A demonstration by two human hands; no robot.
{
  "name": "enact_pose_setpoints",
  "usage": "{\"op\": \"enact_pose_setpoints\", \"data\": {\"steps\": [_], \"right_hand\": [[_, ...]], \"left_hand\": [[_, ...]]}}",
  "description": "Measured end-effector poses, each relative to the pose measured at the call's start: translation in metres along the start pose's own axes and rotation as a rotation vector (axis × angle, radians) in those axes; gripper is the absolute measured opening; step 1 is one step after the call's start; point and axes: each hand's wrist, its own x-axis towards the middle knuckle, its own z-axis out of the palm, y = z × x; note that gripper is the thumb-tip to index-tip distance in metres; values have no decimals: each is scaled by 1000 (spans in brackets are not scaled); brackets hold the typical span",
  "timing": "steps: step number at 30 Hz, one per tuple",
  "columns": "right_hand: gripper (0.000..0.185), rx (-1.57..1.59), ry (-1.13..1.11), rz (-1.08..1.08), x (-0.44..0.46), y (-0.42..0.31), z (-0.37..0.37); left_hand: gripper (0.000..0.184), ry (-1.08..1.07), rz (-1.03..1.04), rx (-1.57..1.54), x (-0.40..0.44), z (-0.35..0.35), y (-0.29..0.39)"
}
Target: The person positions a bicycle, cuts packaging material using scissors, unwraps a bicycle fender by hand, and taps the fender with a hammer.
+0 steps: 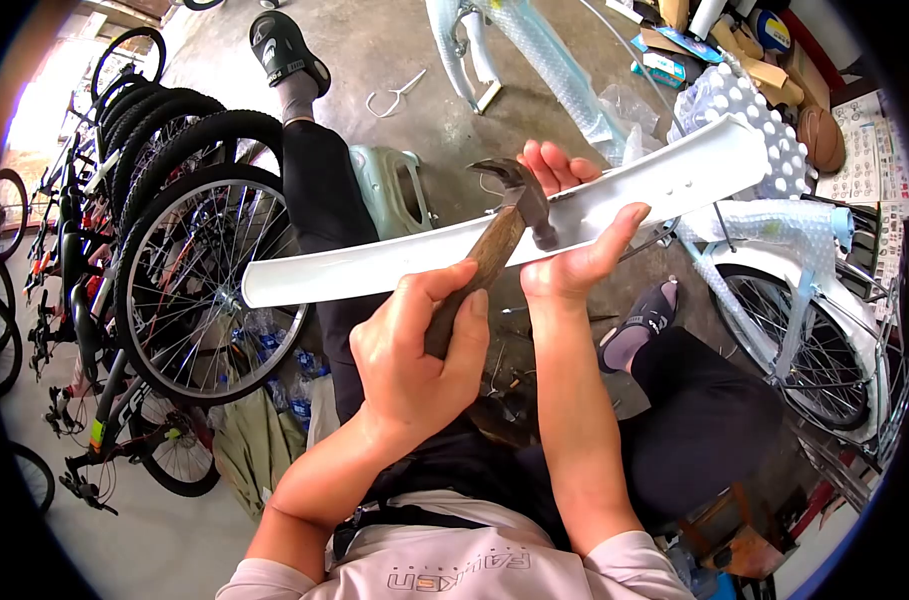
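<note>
My left hand point(419, 350) is closed around the wooden handle of a claw hammer point(489, 250). The hammer's dark metal head is over the middle of a long white bicycle mudguard point(364, 262); I cannot tell whether it touches. Palm up, my right hand point(574, 265) supports the mudguard from beneath, thumb at the near edge and fingertips showing beyond the far edge. The mudguard lies slantwise with its hollow side up, and small bumps show toward its right end.
Several bicycles point(214, 270) stand packed along the left. A bubble-wrapped frame point(544, 60) is ahead, and a white-fendered bicycle point(804, 340) stands at right. A pale green plastic stool point(379, 190) is beside my left leg. Boxes point(664, 60) and a basketball point(821, 140) lie at upper right.
</note>
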Motion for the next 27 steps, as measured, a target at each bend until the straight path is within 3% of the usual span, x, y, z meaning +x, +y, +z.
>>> {"op": "enact_pose_setpoints", "data": {"steps": [7, 9, 13, 17, 27], "right_hand": [[76, -11, -27, -29, 2, 0, 1], [76, 23, -9, 8, 0, -1, 2], [77, 25, -21, -30, 6, -4, -10], [79, 25, -15, -57, 11, -9, -12], [80, 30, 7, -79, 11, -13, -10]], "left_hand": [[20, 121, 50, -57, 1, -6, -2], [19, -27, 1, 16, 1, -1, 0], [19, 15, -56, 4, 6, -9, -4], [20, 129, 121, 63, 13, -26, -8], [20, 77, 130, -23, 13, -12, 4]]}}
